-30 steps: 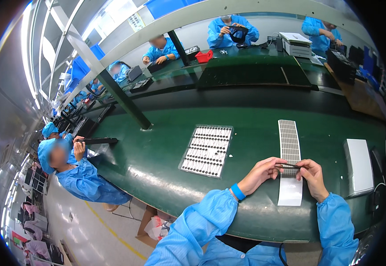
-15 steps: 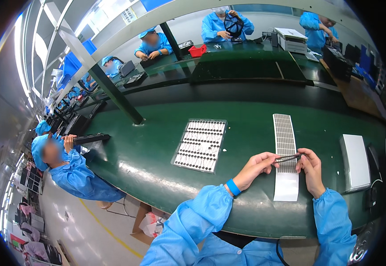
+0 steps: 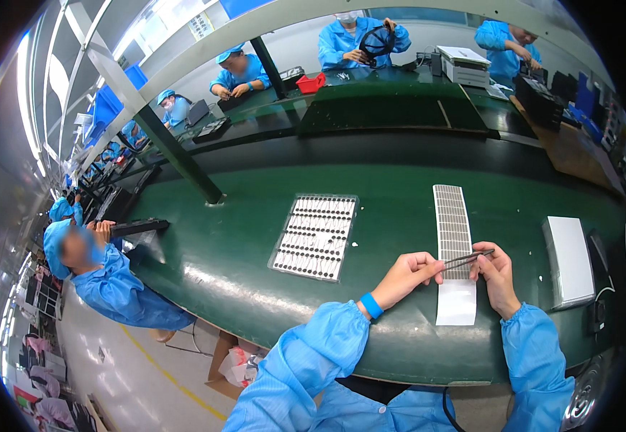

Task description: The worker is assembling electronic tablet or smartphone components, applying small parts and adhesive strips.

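My left hand [image 3: 408, 276] pinches dark tweezers [image 3: 468, 258] whose tips reach across a long white strip [image 3: 453, 230] covered with rows of small grey pads. My right hand [image 3: 497, 274] rests on the strip's right edge, fingertips by the tweezer tips, pressing it to the green bench [image 3: 234, 259]. The strip's near end [image 3: 456, 302] is bare white. A clear tray [image 3: 316, 235] with rows of small dark parts lies left of my left hand.
A white box [image 3: 568, 261] lies right of my right hand. A green post [image 3: 176, 157] stands on the bench at the back left. A person in blue sits at my left [image 3: 104, 277]; others work at the far bench [image 3: 392, 108]. A red bin [image 3: 311, 83] sits there.
The view has shifted slightly. Both hands stay on the strip; the tweezers have edged a little along it.
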